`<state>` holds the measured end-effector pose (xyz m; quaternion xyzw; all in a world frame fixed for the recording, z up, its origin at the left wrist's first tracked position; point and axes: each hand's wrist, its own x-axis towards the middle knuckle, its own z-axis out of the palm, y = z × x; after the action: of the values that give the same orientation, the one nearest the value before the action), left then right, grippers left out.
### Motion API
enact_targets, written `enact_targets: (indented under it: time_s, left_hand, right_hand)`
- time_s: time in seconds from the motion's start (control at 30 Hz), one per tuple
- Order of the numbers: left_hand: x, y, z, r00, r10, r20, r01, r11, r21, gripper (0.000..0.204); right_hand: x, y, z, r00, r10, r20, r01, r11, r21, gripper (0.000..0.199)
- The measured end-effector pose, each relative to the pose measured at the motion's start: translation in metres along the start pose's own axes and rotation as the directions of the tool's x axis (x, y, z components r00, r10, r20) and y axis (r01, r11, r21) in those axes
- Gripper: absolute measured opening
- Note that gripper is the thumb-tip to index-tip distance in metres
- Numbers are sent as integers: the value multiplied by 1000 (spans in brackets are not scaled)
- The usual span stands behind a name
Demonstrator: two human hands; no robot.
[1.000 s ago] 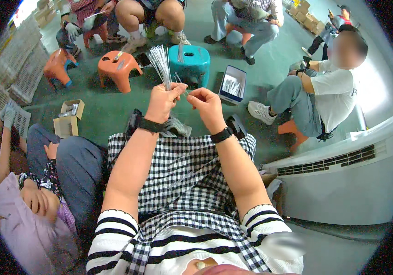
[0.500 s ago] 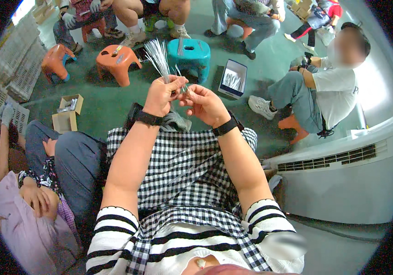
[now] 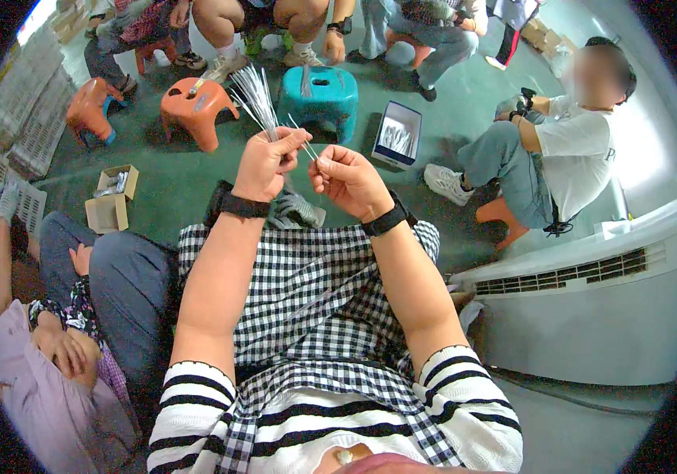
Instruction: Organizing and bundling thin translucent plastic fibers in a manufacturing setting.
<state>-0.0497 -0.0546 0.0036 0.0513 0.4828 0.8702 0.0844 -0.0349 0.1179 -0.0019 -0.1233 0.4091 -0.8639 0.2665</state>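
A fanned bundle of thin silvery strips (image 3: 255, 99) sticks up from my left hand (image 3: 262, 164), which is closed round its lower end. Beside it, my right hand (image 3: 348, 180) pinches a few similar loose strips (image 3: 302, 136) between thumb and fingers. Their far ends lean toward the left hand's fingertips; the two hands are slightly apart. Below them, a grey glove (image 3: 299, 211) lies at the edge of my black-and-white checked apron (image 3: 299, 284).
Ahead stand a teal stool (image 3: 337, 104) with strips on top and orange stools (image 3: 196, 101). A blue-edged box (image 3: 382, 150) holds more strips; a small cardboard box (image 3: 109, 213) sits left. People sit around me. At right is a white slatted unit (image 3: 583, 324).
My right hand has drawn slightly away from the left, and its strips now show more clearly. Across from me, a person's hand has come down beside the teal stool.
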Motion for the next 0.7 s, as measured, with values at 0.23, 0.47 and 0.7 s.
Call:
enact_targets:
  time_s: [0.23,0.47,0.7]
  left_hand:
    - [2,6,-5,998,48,-51,-52,997,-65,14]
    - [2,1,-2,998,-21,-53,16,995,-103,19]
    - [1,-5,-1,994,-110,26,111,993,-40,21]
  right_hand:
    - [-1,2,3,1000,-11,10,11,1000,-28,9]
    - [-6,5,-5,998,-44,-51,44,999,-2,8]
    - [-3,2,-6,998,-55,-15,55,998,-20,8]
